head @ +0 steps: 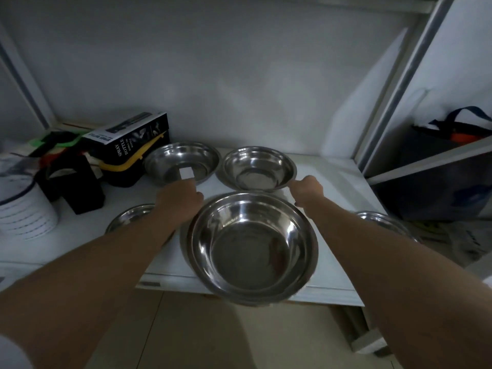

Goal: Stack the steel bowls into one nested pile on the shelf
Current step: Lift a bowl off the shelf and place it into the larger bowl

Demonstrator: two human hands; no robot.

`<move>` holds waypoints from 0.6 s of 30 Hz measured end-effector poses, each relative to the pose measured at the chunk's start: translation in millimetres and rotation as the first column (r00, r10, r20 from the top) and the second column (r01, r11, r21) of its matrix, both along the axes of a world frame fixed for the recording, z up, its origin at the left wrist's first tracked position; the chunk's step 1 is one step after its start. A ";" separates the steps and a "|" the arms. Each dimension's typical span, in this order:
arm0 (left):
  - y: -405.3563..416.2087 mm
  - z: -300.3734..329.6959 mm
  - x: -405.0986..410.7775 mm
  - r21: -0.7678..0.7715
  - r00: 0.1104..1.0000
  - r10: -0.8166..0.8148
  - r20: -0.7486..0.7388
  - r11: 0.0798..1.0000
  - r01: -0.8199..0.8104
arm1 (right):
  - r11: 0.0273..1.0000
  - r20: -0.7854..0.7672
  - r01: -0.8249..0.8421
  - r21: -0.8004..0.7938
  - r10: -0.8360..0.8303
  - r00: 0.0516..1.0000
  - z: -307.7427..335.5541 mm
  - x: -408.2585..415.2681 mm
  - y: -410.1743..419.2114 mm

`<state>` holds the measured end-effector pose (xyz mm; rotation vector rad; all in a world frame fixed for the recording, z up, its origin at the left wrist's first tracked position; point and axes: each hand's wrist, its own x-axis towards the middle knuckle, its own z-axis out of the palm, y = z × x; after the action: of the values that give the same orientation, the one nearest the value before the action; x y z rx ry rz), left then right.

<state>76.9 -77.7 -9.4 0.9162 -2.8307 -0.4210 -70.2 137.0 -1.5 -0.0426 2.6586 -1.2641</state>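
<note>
A white cylindrical container with thin dark bands (pixel 25 209) is standing at the far left of the white shelf (pixel 343 187), with black blocky holders (pixel 80 182) just beside it. Behind them, a black carton printed "SPRAY BOTTLE" (pixel 130 137) is lying on a yellow plastic piece (pixel 125 162) amid green and red clutter.

A shallow round steel bowl at the near left (pixel 130 215) is sitting on the shelf, partly hidden under the person's left forearm. The left hand (pixel 179 198) is reaching forward with its fingers curled together at the near rim of the back-left round steel bowl (pixel 183 161), which is carrying a small white label (pixel 187 173) inside; whether the fingers are actually pinching that rim cannot be told.

In the centre, a large shiny round steel bowl (pixel 253 246) is sitting between the two forearms at the front edge of the shelf, overhanging it slightly, with a second rim showing just under its left side, so it appears nested in another bowl. Behind it, the back-right round steel bowl (pixel 259 167) is resting near the wall.

The right hand (pixel 307 189) is closing in a fist at that bowl's right rim; a firm grip cannot be confirmed. A further steel bowl at the right edge (pixel 386 222) is showing only partly behind the right forearm. Beyond the shelf post, a dark bag with blue handles (pixel 452 134) is sitting on the neighbouring rack.
</note>
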 end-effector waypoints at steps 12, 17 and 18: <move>-70.0 -27.1 -61.2 0.679 0.867 0.493 -0.070 0.660 -0.321 | 0.914 0.393 0.283 -0.292 -0.155 0.906 -34.5 -62.4 -40.6; -73.8 -38.8 -70.4 0.767 0.819 0.569 -0.069 0.555 -0.322 | 0.858 0.456 0.324 -0.398 -0.122 0.881 -37.5 -65.9 -41.9; -74.3 -38.9 -71.1 0.775 0.816 0.573 -0.073 0.548 -0.315 | 0.849 0.456 0.330 -0.413 -0.121 0.882 -36.4 -65.8 -42.1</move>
<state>5.8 -152.0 -48.3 1.4837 -1.9467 -1.5399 -136.0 94.9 -37.9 0.4421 1.9783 -1.7569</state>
